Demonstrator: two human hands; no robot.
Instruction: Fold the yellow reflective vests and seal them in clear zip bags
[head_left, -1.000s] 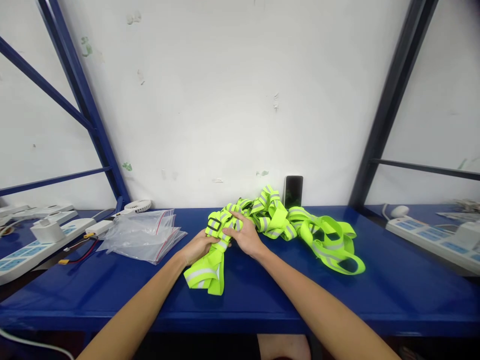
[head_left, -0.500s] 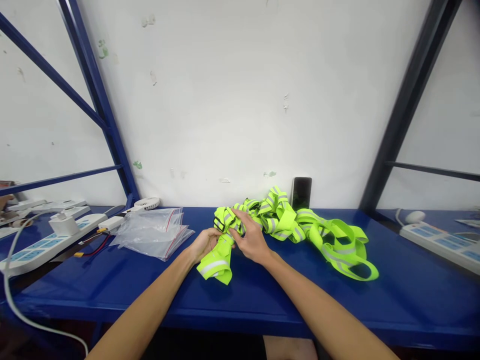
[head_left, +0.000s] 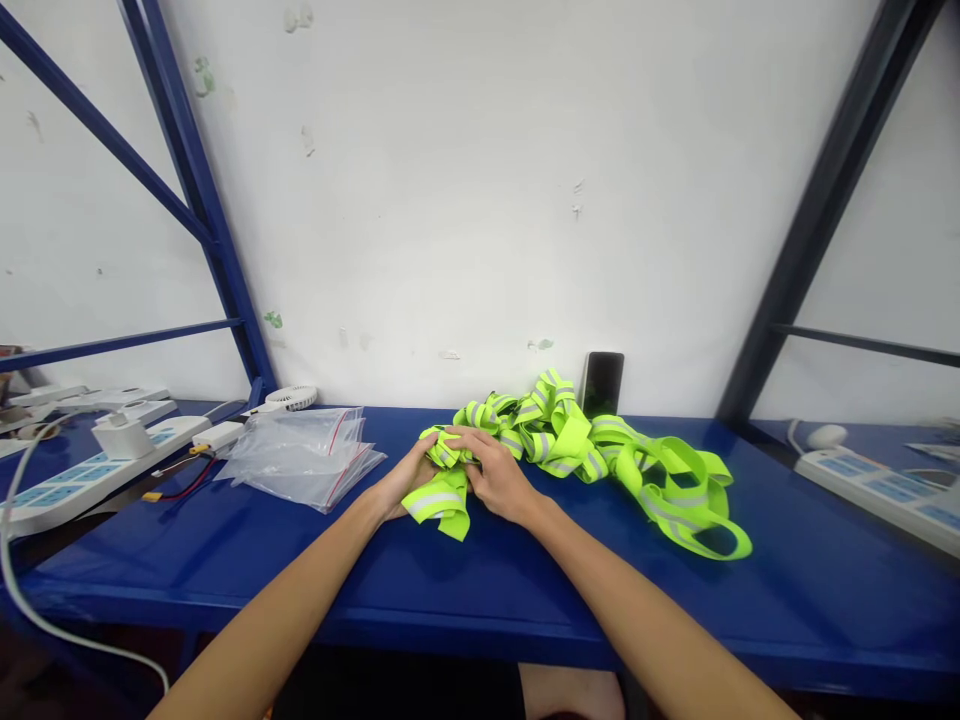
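Between my two hands is a bunched neon-yellow reflective strap with silver stripes, its folded end hanging toward the front edge. My left hand is wrapped round the bundle from the left, its fingers partly hidden under the fabric. From the right, my right hand curls over the top with its fingers pressed on the strap. Just to the right lies a loose heap of the same reflective straps, with wide loops spread farther right.
Clear zip bags lie to the left on the blue table. A phone leans on the wall behind the heap. Power strips stand at the left, another at the right. A small white fan sits at the back.
Both hands have closed more tightly round the bundled strap, squeezing it more compact. Its hanging end is drawn up slightly. The heap on the right has stayed in place.
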